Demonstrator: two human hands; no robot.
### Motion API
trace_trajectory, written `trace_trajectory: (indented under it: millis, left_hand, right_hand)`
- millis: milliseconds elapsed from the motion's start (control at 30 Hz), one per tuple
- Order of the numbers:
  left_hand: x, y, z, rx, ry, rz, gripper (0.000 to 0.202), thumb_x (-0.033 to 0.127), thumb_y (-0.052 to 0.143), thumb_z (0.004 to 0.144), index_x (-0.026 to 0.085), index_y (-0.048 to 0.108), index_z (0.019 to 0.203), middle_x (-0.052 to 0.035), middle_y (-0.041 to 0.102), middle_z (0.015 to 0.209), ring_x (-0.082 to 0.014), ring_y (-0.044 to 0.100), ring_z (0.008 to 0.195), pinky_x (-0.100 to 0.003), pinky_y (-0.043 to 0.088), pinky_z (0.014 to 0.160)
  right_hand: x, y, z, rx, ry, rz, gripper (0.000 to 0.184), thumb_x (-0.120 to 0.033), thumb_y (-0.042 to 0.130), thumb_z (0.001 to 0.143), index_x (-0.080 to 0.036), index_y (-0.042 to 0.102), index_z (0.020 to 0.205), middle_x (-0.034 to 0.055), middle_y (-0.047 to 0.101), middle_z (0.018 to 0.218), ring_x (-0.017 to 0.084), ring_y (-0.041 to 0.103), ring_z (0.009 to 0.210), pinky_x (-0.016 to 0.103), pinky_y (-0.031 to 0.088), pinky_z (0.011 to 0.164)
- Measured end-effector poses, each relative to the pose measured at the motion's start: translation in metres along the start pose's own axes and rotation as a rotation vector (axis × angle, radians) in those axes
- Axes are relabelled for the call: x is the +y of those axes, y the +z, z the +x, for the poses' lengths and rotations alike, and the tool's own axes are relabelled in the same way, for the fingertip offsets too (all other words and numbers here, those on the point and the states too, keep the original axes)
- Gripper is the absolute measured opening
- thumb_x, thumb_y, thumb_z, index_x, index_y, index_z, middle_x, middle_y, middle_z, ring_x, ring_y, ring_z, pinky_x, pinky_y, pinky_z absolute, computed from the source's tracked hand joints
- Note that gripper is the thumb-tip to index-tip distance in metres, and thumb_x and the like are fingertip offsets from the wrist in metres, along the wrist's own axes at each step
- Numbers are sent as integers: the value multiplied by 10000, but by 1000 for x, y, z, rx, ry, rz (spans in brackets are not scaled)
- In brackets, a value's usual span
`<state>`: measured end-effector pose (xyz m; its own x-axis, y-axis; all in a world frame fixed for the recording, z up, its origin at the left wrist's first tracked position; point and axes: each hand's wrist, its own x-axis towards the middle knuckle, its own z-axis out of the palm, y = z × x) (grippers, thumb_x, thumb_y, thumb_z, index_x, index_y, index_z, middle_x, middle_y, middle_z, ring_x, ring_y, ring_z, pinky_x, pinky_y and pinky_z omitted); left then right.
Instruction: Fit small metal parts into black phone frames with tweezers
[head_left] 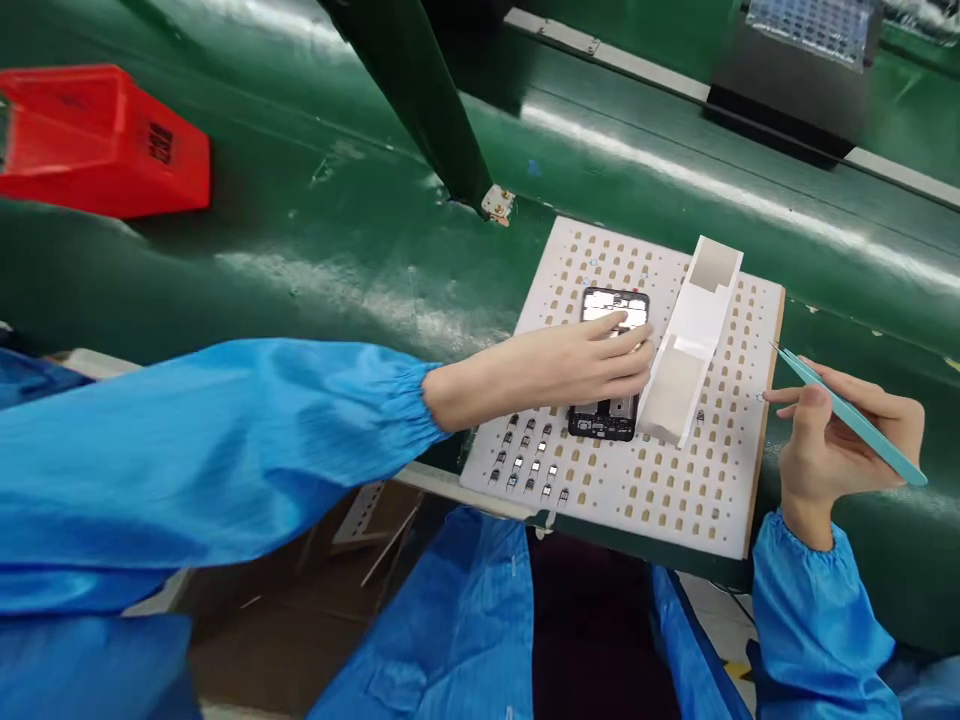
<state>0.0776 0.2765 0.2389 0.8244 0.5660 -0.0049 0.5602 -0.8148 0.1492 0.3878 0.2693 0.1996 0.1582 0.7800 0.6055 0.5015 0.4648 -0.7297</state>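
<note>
My left hand point(559, 365) reaches across a white perforated board point(675, 480) and lies on a black phone frame point(609, 420), fingers closed around its edge. Right of the phone stands a white stepped block point(694, 335). Several small dark parts point(529, 455) sit in the holes at the board's near left. My right hand point(840, 440), off the board's right edge, pinches teal tweezers point(855, 420) whose tip points up and left towards the board. Blue sleeves cover both arms.
The board rests on a green conveyor belt point(337, 260). A red bin point(97, 140) sits at the far left. A dark green post point(427, 100) comes down behind the board. A grey machine with a blue tray point(802, 60) stands at the top right.
</note>
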Motion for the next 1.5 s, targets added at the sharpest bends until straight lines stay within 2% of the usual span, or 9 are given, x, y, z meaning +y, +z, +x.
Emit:
trace_trajectory:
  millis: [133, 300, 433, 533, 667, 1033, 1200, 1400, 1500]
  left_hand:
    - [-2, 19, 1, 19, -13, -105, 763, -158, 446, 878, 328, 598, 1447, 52, 541, 1652, -202, 373, 1639, -477, 373, 1381]
    - [30, 33, -14, 261, -117, -78, 742, -73, 539, 914, 259, 481, 1576, -62, 410, 1748, -304, 335, 1656, -559, 416, 1316]
    - [71, 37, -4, 296, -28, -127, 485, 187, 697, 962, 184, 622, 1441, -149, 513, 1666, -390, 431, 1591, -612, 392, 1311]
    - [87, 45, 14, 284, -12, -101, 444, 328, 672, 1003, 163, 644, 1415, -180, 573, 1596, -405, 490, 1534, -660, 403, 1283]
    - [88, 57, 27, 256, -38, -57, 448, 328, 609, 1029, 161, 625, 1445, -176, 602, 1553, -388, 547, 1463, -666, 398, 1276]
    - [89, 59, 27, 252, -57, -111, 429, 276, 623, 1026, 167, 630, 1440, -168, 608, 1544, -377, 551, 1458, -659, 382, 1286]
    - [88, 57, 25, 282, -104, -281, 368, 246, 587, 1051, 193, 655, 1410, -140, 608, 1562, -352, 533, 1498, -646, 355, 1319]
    - [85, 49, 22, 464, -220, -490, 353, 104, 437, 1093, 188, 634, 1374, -81, 687, 1472, -220, 619, 1421, -610, 241, 1396]
    - [86, 48, 21, 598, -320, -538, 315, 96, 473, 1092, 197, 641, 1339, -48, 742, 1341, -183, 674, 1297, -535, 366, 1348]
  right_hand:
    - [-17, 0, -4, -6, -87, 28, 206, -386, 852, 978, -215, 764, 1051, 52, 783, 917, 332, 792, 733, 491, 665, 608]
    - [-14, -22, -19, -327, 391, 175, 257, -423, 879, 975, -209, 739, 953, 71, 781, 854, 303, 811, 768, 337, 654, 541]
    - [1, -37, -23, -481, 609, 245, 315, -494, 910, 945, -226, 745, 944, 64, 788, 863, 302, 821, 818, 374, 721, 695]
    - [3, -38, -20, -525, 604, 257, 309, -488, 927, 930, -233, 751, 938, 63, 790, 889, 293, 822, 819, 371, 728, 729]
    - [0, -36, -15, -581, 609, 258, 342, -512, 942, 905, -236, 742, 919, 60, 787, 895, 294, 822, 832, 368, 734, 736]
    - [1, -34, -16, -590, 597, 274, 332, -525, 901, 950, -237, 737, 931, 58, 790, 870, 280, 820, 812, 342, 722, 695]
    - [4, -32, -17, -557, 604, 278, 379, -560, 918, 918, -232, 728, 893, 61, 790, 839, 286, 819, 785, 348, 721, 677]
    - [3, -33, -21, -487, 659, 340, 353, -528, 929, 913, -239, 728, 884, 54, 792, 843, 298, 817, 757, 370, 725, 646]
    - [-4, -36, -23, -460, 627, 349, 297, -474, 922, 938, -238, 743, 917, 60, 798, 875, 296, 818, 775, 361, 718, 654]
